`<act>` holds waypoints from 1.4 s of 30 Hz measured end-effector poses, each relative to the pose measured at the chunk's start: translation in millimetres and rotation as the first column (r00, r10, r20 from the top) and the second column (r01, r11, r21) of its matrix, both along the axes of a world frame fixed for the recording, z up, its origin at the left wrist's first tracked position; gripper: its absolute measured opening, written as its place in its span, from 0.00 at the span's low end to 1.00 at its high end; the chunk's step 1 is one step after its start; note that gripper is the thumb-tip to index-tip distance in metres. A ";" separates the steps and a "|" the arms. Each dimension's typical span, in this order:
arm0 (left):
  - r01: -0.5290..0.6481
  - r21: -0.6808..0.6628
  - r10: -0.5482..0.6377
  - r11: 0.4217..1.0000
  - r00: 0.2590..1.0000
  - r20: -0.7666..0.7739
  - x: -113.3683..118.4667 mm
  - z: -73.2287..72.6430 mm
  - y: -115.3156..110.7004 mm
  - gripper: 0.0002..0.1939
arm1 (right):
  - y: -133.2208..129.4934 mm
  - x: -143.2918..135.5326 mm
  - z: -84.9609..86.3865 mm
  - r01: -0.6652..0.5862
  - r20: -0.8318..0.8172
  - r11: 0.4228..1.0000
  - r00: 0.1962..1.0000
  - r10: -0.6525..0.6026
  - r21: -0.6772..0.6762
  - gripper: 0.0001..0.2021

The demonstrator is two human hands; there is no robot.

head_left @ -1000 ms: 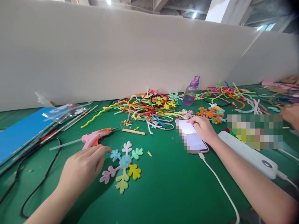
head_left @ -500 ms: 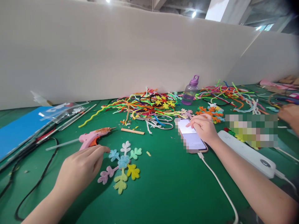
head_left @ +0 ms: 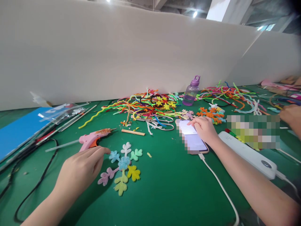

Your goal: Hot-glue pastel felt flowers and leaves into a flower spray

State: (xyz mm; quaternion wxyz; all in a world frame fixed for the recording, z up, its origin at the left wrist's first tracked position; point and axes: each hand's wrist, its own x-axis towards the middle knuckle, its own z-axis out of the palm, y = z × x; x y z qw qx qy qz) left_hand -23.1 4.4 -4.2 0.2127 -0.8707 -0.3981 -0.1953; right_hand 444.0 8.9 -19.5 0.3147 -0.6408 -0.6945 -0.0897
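My left hand (head_left: pixel 81 168) hovers or rests at the left, palm down, fingers loosely curled; whatever is under them, if anything, is hidden. Its index fingertip is beside the pale blue petal of a multicoloured fuzzy snowflake (head_left: pixel 123 163) with white, mint, yellow, green and pink arms. Just behind this hand lies a pink hot glue gun (head_left: pixel 92 138) with a glue stick, its handle partly covered. My right hand (head_left: pixel 204 128) is over a smartphone (head_left: pixel 195 141), index finger stretched to the lit screen, which is partly blurred out. It grips nothing.
A heap of pipe cleaners (head_left: pixel 145 105) and white-handled scissors (head_left: pixel 164 124) lie at the back, near a purple bottle (head_left: pixel 191 92). A white power bank (head_left: pixel 249 155) and a charging cable (head_left: pixel 217 182) are at the right. Another person's hand (head_left: pixel 291 116) is at the right edge.
Almost nothing differs. My right index finger and the hand have shifted very slightly over the phone; the left hand keeps its pose.
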 end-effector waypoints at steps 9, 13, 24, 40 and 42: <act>0.021 0.013 -0.021 1.000 1.000 -0.010 -0.4 0.9 0.5 0.11 | 4.9 4.7 -4.4 0.028 -0.004 0.999 1.000 -0.028 0.022 0.12; 0.020 0.018 -0.020 1.000 1.000 -0.018 -1.3 0.4 0.5 0.11 | 4.4 4.8 -2.9 0.007 0.005 0.999 1.000 -0.007 0.036 0.12; 0.014 0.015 -0.014 1.000 1.000 0.014 1.3 0.4 -1.1 0.13 | -7.5 -6.6 8.5 -0.112 0.060 0.989 0.993 0.106 0.101 0.15; 0.004 0.031 -0.005 1.000 1.000 0.019 1.2 -0.5 0.8 0.14 | 3.8 3.5 -2.3 0.020 -0.016 0.999 1.000 -0.020 0.028 0.15; 0.002 0.019 -0.002 1.000 1.000 -0.003 0.6 0.3 0.7 0.14 | 4.0 3.8 -2.3 0.028 -0.015 0.999 1.000 -0.028 0.026 0.15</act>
